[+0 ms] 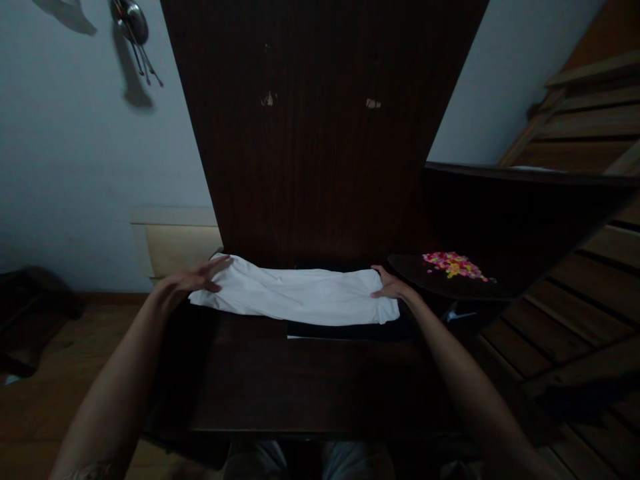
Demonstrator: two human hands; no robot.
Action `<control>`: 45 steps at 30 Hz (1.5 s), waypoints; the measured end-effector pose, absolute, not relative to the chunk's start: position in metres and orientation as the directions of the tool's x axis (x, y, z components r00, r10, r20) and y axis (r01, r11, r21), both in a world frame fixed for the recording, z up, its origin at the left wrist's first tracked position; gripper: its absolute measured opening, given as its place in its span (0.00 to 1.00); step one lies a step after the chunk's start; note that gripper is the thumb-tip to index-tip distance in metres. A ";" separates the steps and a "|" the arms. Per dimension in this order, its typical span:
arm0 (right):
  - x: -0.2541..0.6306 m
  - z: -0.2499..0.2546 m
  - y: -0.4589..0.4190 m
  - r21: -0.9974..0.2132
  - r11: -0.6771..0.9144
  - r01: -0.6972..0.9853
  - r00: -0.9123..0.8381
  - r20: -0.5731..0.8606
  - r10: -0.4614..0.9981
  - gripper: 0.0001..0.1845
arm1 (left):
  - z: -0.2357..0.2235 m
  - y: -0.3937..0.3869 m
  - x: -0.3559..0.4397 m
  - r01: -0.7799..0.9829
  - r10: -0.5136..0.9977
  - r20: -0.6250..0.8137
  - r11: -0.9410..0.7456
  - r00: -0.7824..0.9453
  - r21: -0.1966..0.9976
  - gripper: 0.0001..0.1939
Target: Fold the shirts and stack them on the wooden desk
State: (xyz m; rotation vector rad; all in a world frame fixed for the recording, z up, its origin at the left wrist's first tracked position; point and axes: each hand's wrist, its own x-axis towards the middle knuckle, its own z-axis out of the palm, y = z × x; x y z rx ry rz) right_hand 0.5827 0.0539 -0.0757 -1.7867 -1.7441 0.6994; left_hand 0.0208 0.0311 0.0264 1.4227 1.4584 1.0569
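Far side: tall dark wooden panel (320, 153), scuffed pale in two spots. Nearer: dark tabletop (300, 383). Across its far part, running left to right: long white cloth (305, 297), creased, partly over a dark flat item (345, 331). On cloth's left end, left hand (195, 278), spread. On right end, right hand (393, 285), also spread, thumb apart.
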 end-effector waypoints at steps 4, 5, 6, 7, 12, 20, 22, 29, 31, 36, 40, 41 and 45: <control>0.585 -0.076 0.046 -0.665 0.001 0.747 0.058 0.067 0.996 0.47 | 0.037 0.029 0.017 0.411 0.992 -0.104 0.066 0.073 0.909 0.24; 0.584 -0.076 0.045 -0.666 0.011 0.746 0.056 0.079 0.995 0.44 | 0.038 0.028 0.016 0.421 0.993 -0.097 0.061 0.066 0.905 0.24; 0.583 -0.075 0.044 -0.672 0.025 0.740 0.046 0.088 0.995 0.42 | 0.039 0.027 0.016 0.425 0.995 -0.080 0.045 0.063 0.904 0.25; 0.583 -0.074 0.043 -0.682 0.046 0.730 0.029 0.098 0.995 0.39 | 0.040 0.026 0.015 0.416 0.997 -0.050 0.021 0.059 0.909 0.27; 0.580 -0.059 0.047 -0.740 0.227 0.633 -0.078 0.231 0.970 0.25 | 0.054 0.023 0.011 0.244 0.998 0.053 -0.042 -0.040 0.969 0.38; 0.563 -0.071 0.040 -0.556 0.101 0.825 -0.042 0.118 0.992 0.18 | 0.053 0.025 0.023 0.278 0.997 0.012 0.011 -0.081 0.961 0.33; 0.556 -0.076 0.036 -0.452 0.076 0.889 -0.008 0.150 0.989 0.18 | 0.044 0.026 0.030 0.268 0.999 -0.023 0.028 -0.022 0.963 0.33; 0.489 -0.069 0.027 -0.699 0.346 0.625 -0.125 0.348 0.929 0.13 | 0.048 0.031 0.073 0.197 0.995 0.037 -0.054 0.089 0.979 0.34; 0.462 -0.059 0.025 -0.896 0.300 0.328 -0.129 0.273 0.953 0.14 | 0.054 0.034 0.097 0.167 0.977 0.091 -0.124 0.195 0.978 0.37; 0.422 -0.023 0.018 -0.944 -0.111 -0.310 -0.360 0.009 0.933 0.28 | 0.043 0.046 0.190 0.175 0.876 0.213 -0.313 0.433 0.933 0.50; 0.431 -0.008 0.016 -0.883 -0.219 -0.415 -0.409 -0.034 0.912 0.30 | 0.008 0.052 0.271 0.054 0.777 0.252 -0.345 0.577 0.937 0.60; 0.438 -0.007 0.016 -0.873 -0.229 -0.431 -0.401 -0.042 0.915 0.27 | -0.001 0.052 0.288 0.050 0.778 0.224 -0.311 0.587 0.949 0.63; 0.474 -0.013 0.019 -0.840 -0.286 -0.461 -0.334 -0.135 0.933 0.12 | -0.029 0.050 0.339 -0.001 0.785 0.246 -0.298 0.569 0.954 0.67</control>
